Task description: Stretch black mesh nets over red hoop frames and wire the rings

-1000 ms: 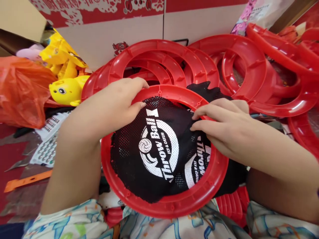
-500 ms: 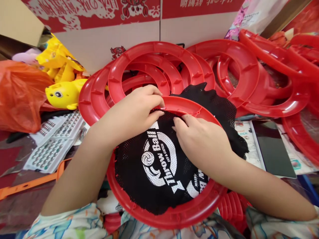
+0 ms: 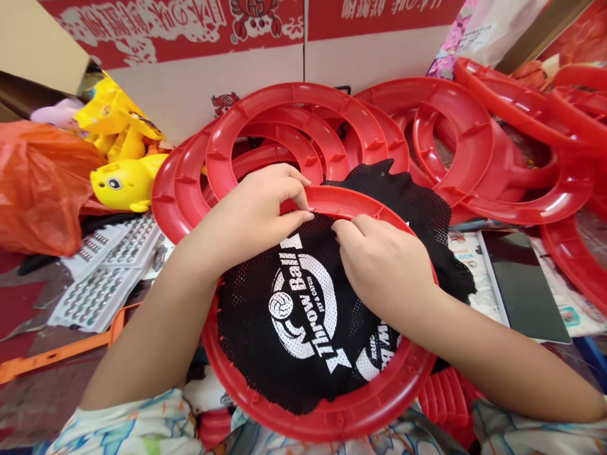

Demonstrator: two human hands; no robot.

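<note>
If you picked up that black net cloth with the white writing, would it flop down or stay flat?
It would probably flop: the black mesh net cloth bunches and folds past the red plastic ring at the top right. It looks light, being thin and full of holes. Both hands press it, so it likely shifts easily.

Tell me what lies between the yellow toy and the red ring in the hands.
In the head view, leaning empty red rings lie between the yellow toy and the held red ring; the left hand also crosses there.

2 hands [image 3: 256, 212], 1 netted red ring [image 3: 332, 420], 1 yellow toy [image 3: 126, 183], 1 orange bag [image 3: 40, 183]
</note>
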